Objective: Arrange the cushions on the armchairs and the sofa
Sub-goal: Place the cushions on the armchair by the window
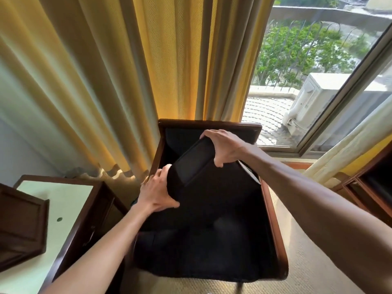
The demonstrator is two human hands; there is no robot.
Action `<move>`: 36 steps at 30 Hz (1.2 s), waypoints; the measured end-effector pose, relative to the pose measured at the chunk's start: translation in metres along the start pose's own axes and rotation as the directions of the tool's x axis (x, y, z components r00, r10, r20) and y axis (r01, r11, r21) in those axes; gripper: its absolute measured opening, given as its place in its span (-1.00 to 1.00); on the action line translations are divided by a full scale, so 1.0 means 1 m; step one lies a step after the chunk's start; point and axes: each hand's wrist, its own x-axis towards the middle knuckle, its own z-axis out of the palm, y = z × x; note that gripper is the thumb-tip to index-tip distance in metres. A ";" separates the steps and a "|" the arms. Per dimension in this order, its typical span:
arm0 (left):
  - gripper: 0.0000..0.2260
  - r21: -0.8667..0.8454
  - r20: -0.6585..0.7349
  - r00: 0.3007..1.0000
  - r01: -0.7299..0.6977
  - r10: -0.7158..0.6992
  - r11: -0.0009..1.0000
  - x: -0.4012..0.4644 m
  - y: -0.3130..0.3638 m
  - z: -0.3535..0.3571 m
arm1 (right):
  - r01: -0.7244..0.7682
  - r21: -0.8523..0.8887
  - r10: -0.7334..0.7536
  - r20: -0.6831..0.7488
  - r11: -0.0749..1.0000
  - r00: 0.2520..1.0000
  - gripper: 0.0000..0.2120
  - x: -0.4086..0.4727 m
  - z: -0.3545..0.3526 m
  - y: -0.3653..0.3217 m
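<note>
Black cushion [203, 175] gripped by left hand [158, 190] low and right hand [226, 148] high, long axis tilted toward, apparently, armchair [273, 211] backrest.

Living room — armchair [273, 209], yellow curtains [127, 71], window [318, 60].

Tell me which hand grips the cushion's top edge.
The right hand, curled over the black cushion at its upper edge; the left hand holds its lower left side.
</note>
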 end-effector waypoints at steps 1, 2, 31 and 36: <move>0.13 -0.052 -0.013 1.000 0.004 -0.004 0.999 -0.005 0.002 0.006 | 0.022 0.056 -0.023 0.025 0.998 0.999 -0.15 0.002 0.011 -0.007; 0.12 -0.094 -0.032 0.999 0.019 -0.022 0.995 -0.009 0.004 0.010 | 0.034 0.117 -0.039 0.034 0.993 0.999 -0.14 0.002 0.022 -0.012; -0.02 -0.333 -0.045 0.995 0.064 -0.084 0.941 -0.036 -0.041 -0.007 | -0.041 -0.095 0.062 0.237 0.995 0.970 -0.29 -0.006 0.104 0.010; 0.04 -0.309 0.028 1.000 0.022 -0.015 0.951 -0.025 -0.035 0.020 | -0.078 -0.114 0.102 0.221 0.990 0.970 -0.28 -0.022 0.132 0.030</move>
